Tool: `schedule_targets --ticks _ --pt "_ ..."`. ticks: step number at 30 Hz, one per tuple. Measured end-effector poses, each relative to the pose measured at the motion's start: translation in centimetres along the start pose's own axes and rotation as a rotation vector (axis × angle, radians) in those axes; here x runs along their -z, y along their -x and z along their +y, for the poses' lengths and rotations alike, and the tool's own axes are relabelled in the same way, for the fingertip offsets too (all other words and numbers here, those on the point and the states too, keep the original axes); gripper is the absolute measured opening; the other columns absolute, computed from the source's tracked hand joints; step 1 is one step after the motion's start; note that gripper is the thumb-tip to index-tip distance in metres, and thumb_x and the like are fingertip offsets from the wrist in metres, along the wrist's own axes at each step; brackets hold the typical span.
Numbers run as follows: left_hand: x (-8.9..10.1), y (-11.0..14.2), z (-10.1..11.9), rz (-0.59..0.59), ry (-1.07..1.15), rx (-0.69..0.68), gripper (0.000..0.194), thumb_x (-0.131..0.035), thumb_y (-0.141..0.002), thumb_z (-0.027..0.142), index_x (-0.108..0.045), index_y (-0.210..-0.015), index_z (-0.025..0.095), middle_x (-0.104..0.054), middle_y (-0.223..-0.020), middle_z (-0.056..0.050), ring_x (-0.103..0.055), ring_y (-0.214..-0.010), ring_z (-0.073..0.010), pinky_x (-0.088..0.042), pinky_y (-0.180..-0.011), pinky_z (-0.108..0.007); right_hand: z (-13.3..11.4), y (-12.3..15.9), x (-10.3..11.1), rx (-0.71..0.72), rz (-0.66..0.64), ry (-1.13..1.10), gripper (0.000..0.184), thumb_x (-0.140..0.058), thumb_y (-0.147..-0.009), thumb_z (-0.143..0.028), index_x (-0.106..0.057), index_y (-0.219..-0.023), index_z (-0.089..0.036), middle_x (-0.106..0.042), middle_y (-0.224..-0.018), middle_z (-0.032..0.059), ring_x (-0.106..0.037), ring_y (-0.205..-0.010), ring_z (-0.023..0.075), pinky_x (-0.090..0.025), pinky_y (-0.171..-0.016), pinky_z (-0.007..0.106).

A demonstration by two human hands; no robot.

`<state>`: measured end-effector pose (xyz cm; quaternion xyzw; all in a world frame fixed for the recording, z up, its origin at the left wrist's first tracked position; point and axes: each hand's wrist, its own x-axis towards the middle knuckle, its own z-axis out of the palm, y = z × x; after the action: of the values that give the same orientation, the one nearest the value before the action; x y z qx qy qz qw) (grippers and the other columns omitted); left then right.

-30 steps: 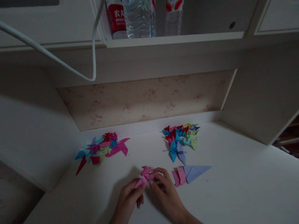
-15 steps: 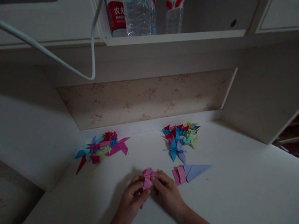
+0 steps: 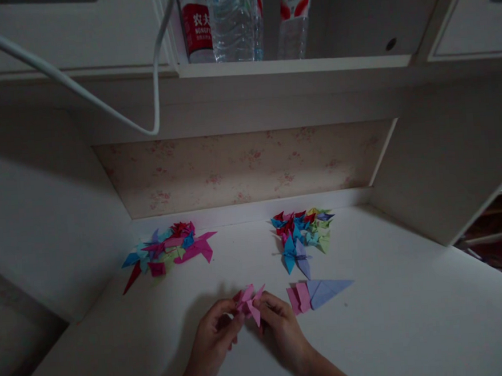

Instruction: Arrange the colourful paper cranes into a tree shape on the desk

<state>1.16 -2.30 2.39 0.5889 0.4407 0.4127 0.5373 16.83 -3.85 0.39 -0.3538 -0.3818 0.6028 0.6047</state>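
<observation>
A pink folded paper piece [image 3: 250,304] with several pointed flaps is held up between my two hands, just above the white desk. My left hand [image 3: 216,331] pinches its left side between thumb and fingers. On its right side, the thumb and fingers of my right hand [image 3: 281,320] are closed. My fingertips hide parts of its edges. Just right of my right hand lie a pink folded paper strip [image 3: 299,298] and a purple folded paper triangle [image 3: 329,292], touching each other.
A pile of colourful folded paper shapes [image 3: 169,250] lies at the back left of the desk [image 3: 393,315]. Paper cranes [image 3: 299,236] are clustered at the back right. Plastic bottles [image 3: 233,23] stand on the shelf above, and a white cable [image 3: 99,101] hangs at the left.
The pink paper has turned in my fingers, so its flaps now point differently and look more spread. Both hands keep their pinch, the left one having shifted slightly left.
</observation>
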Motion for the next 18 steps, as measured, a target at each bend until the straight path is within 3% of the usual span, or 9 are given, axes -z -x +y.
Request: schedule_targets --ticks 5,13,18 --pt "-0.2 0.1 0.6 -0.017 -0.062 -0.009 0.035 -0.065 -0.078 0.047 -0.067 -0.093 0.016 -0.058 -0.063 0.001 -0.047 -0.047 -0.0085 -0.037 -0.043 -0.018 0.2 0.1 0.0 -0.006 -0.035 0.004 0.028 -0.067 -0.079 -0.043 -0.065 -0.071 -0.017 -0.049 -0.058 -0.0034 -0.039 -0.051 0.0084 -0.031 -0.051 0.023" --pt "-0.1 0.6 1.1 0.010 -0.318 -0.202 0.025 -0.059 -0.084 0.038 -0.072 -0.093 0.019 -0.067 -0.079 -0.003 -0.056 -0.062 -0.0128 -0.043 -0.056 -0.019 -0.6 0.2 -0.3 -0.027 -0.090 -0.013 0.022 -0.070 -0.078 -0.037 -0.067 -0.070 -0.017 -0.047 -0.061 -0.0031 -0.038 -0.052 0.0077 -0.034 -0.055 0.023" --pt "-0.1 0.1 0.9 -0.033 -0.360 -0.154 0.024 -0.056 -0.085 0.037 -0.071 -0.088 0.019 -0.067 -0.078 -0.002 -0.055 -0.065 -0.0135 -0.042 -0.057 -0.019 -1.0 0.0 0.3 0.007 -0.043 0.114 0.026 -0.068 -0.079 -0.042 -0.067 -0.073 -0.016 -0.049 -0.062 -0.0026 -0.040 -0.053 0.0083 -0.032 -0.052 0.023"
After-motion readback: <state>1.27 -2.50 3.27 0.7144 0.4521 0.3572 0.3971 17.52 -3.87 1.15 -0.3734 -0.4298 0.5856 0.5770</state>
